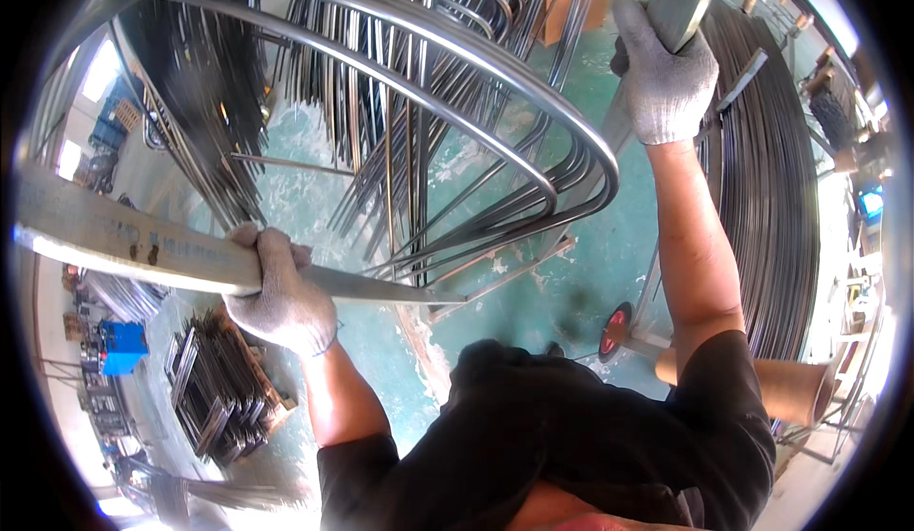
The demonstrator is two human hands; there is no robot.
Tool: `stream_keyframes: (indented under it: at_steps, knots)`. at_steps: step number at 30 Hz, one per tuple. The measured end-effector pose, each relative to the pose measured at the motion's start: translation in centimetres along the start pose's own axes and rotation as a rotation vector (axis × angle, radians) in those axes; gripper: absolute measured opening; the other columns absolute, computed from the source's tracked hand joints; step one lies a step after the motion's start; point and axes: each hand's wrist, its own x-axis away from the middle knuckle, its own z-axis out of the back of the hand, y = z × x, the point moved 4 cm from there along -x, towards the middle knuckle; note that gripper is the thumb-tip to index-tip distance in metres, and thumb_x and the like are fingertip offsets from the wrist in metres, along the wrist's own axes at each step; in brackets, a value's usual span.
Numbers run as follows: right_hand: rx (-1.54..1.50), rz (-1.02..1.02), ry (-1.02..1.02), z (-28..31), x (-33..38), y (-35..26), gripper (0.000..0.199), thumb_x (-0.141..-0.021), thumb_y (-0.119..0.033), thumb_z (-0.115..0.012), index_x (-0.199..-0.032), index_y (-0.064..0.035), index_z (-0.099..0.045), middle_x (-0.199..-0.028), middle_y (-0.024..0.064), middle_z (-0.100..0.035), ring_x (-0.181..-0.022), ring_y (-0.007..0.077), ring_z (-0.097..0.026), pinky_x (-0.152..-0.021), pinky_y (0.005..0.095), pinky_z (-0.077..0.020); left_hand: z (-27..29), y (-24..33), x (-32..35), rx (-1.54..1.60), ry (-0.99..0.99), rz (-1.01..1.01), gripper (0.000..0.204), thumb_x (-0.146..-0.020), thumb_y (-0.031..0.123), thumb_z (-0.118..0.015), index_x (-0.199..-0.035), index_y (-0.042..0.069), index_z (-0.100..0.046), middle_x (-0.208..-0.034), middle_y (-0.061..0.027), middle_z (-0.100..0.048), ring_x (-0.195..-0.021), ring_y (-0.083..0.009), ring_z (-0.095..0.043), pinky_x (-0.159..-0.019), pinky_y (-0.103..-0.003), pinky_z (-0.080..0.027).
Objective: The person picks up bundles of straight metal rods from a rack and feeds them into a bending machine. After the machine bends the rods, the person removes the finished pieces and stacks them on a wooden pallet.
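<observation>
Left hand (284, 298), 9 o'clock: fingers were curled around left bar (133, 236) | right hand (668, 79), 2 o'clock: curled around right bar (681, 3) | bent pipes (533, 91) lay at 12 | step seemed steadying bars; next probably needed even grip

At the grip, the left hand (283, 295) and right hand (668, 79) wear pale grey gloves (674, 103), the left cuff (320, 344) bluish-edged just behind it, with bare forearms (693, 231) farther back, then short black sleeves (725, 383) and a black shirt (581, 426).
</observation>
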Motion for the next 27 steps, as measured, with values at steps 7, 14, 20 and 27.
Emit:
stream_keyframes:
  at_steps: [7,14,20,27]
  knots:
    - [-0.037,-0.023,0.0,-2.1,-3.9,2.9,0.032,-0.083,-0.032,-0.078,-0.082,-0.0013,-0.07,-0.066,0.0018,-0.066,-0.06,0.0069,-0.06,-0.058,0.0259,-0.0486,-4.9,-0.7,-0.3,-0.001,-0.017,-0.018,0.012,-0.083,-0.004,-0.063,-0.095,-0.001,-0.061,-0.067,-0.0047,-0.056,-0.056,-0.0111,-0.053,-0.054,-0.024,-0.043]
    - [-0.05,-0.008,-0.008,-5.9,-8.5,6.1,0.036,-0.083,-0.033,-0.079,-0.084,0.0015,-0.067,-0.064,0.0025,-0.062,-0.057,0.0069,-0.058,-0.053,0.0252,-0.0474,-10.5,-3.4,-2.7,0.038,-0.025,-0.064,0.012,-0.084,-0.003,-0.062,-0.095,0.0,-0.059,-0.068,-0.0055,-0.057,-0.054,-0.0109,-0.053,-0.053,-0.024,-0.044]
    - [-0.205,-0.046,0.021,-10.5,-11.4,8.7,0.032,-0.084,-0.028,-0.077,-0.085,0.0025,-0.068,-0.066,0.0028,-0.063,-0.056,0.0071,-0.057,-0.052,0.0251,-0.0477,-14.6,-5.9,-5.9,0.011,-0.016,-0.067,0.009,-0.084,-0.002,-0.061,-0.093,0.0,-0.06,-0.067,-0.0048,-0.057,-0.054,-0.0111,-0.055,-0.053,-0.024,-0.044]
    - [-0.047,-0.036,-0.01,-17.6,-13.4,11.2,0.042,-0.082,-0.04,-0.076,-0.091,0.0001,-0.069,-0.072,0.0088,-0.069,-0.068,0.015,-0.066,-0.067,0.0326,-0.0522,-17.0,-9.5,-11.1,-0.002,0.019,-0.066,0.011,-0.083,-0.001,-0.061,-0.094,-0.001,-0.06,-0.075,-0.0067,-0.059,-0.055,-0.012,-0.055,-0.053,-0.026,-0.044]
